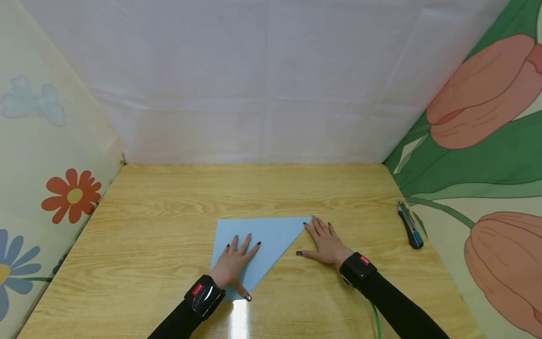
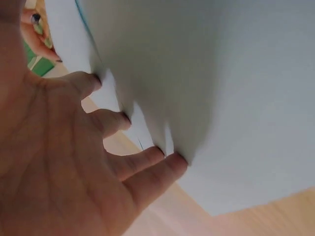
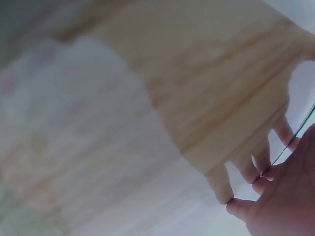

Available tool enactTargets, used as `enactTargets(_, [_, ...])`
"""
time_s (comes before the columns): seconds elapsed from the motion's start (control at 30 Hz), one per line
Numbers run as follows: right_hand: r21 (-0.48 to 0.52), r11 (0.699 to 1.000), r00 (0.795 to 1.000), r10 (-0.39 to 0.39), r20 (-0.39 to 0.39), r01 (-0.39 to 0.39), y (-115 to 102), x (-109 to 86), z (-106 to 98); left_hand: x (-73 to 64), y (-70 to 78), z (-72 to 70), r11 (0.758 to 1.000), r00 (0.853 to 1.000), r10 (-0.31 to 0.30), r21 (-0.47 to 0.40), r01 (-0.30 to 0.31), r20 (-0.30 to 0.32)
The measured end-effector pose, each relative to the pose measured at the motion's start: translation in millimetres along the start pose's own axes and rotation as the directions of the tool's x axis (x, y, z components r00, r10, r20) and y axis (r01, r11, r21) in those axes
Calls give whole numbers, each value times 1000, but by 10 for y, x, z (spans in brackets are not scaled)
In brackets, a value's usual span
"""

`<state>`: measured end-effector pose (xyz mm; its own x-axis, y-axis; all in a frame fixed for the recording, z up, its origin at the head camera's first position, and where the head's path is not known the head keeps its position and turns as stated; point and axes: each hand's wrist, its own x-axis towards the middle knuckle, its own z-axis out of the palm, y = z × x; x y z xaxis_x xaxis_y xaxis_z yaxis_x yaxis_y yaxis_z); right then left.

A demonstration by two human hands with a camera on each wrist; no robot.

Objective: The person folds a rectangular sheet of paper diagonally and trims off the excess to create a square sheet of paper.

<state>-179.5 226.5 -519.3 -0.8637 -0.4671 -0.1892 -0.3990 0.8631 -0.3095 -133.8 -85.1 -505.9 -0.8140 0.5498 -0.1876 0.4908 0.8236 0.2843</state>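
Observation:
A light blue sheet of paper (image 1: 267, 235) lies on the table, its outline close to a triangle with a long slanted edge facing right. My left hand (image 1: 230, 261) rests on its lower left part with fingers spread, the thumb reaching past the slanted edge. Spread fingertips of this hand (image 2: 74, 157) touch the paper (image 2: 256, 108) in the left wrist view. At the sheet's top right corner, my right hand (image 1: 327, 242) touches the tip with extended fingers, while its thumb points left over the wood. The right wrist view has this hand (image 3: 290, 191) at the lower right.
A utility knife (image 1: 410, 226) with a dark and teal handle lies near the right edge of the wooden table (image 1: 161, 202). White cloth (image 1: 262, 84) hangs behind, and flower-printed panels stand on both sides. A green cable (image 1: 376, 318) runs below the right forearm.

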Motion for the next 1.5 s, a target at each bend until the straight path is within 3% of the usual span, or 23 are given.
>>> enactTargets(0.17, [18, 1000, 1000, 7, 14, -8, -31, -9, -21, -32, -17, -7, 1000, 1000, 29, -6, -29, -2])
enactTargets(0.2, [14, 1000, 1000, 13, 20, -13, -38, -10, -26, -56, 41, -91, 1000, 1000, 8, -3, -8, 24])
enactTargets(0.3, [7, 1000, 999, 19, 37, -20, -47, -3, -29, -78, 81, -138, 1000, 999, -12, 9, 12, 42])
enactTargets(0.57, [-4, 1000, 1000, 3, 19, -3, -62, 13, -13, -85, 61, -152, 999, 997, -27, -17, 28, 71])
enactTargets(0.7, [-50, 995, 995, -90, -35, 89, -131, -16, 7, -80, 28, -125, 997, 999, -30, -66, 32, 41])
enactTargets(0.9, [-110, 961, 966, -258, -24, 254, -330, -30, 49, -101, 16, -90, 999, 999, -34, -29, 33, -31])
enactTargets(1.1, [-149, 961, 972, -233, 13, 232, -395, -61, 87, -105, 41, -62, 999, 998, -32, -24, 31, -50])
enactTargets(1.37, [-98, 969, 974, -226, 20, 227, -407, -46, 18, -74, 66, -64, 999, 997, -31, 11, 32, -74])
enactTargets(1.5, [-30, 973, 971, -230, -62, 228, -442, 37, -92, -62, 60, -71, 1000, 998, -13, -6, 12, -55])
